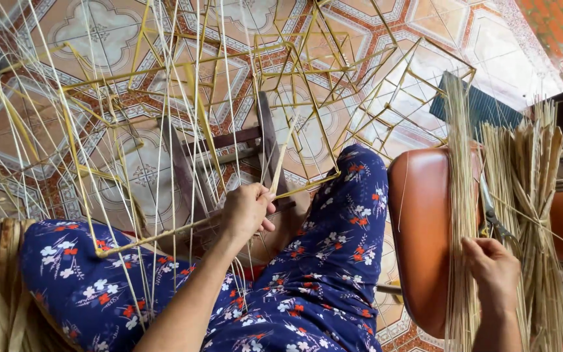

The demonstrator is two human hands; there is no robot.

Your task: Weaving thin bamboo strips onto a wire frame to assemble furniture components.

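Across the lap, the left hand (245, 212) is pinching a rattan strip (280, 160) against the yellow wire frame (307, 98), steadying it; the right hand (493, 270) is closing on the reed bundle (461, 215) draped over the orange chair's edge (418, 221), drawing stock.

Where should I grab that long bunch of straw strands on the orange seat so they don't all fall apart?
Probably near the middle of the pale straw bundle, about where the right hand already is. The strands run straight and loose across the orange seat, so a grip wrapped right round them, coming from the open right side, should keep them together. The left hand is busy on the yellow frame.
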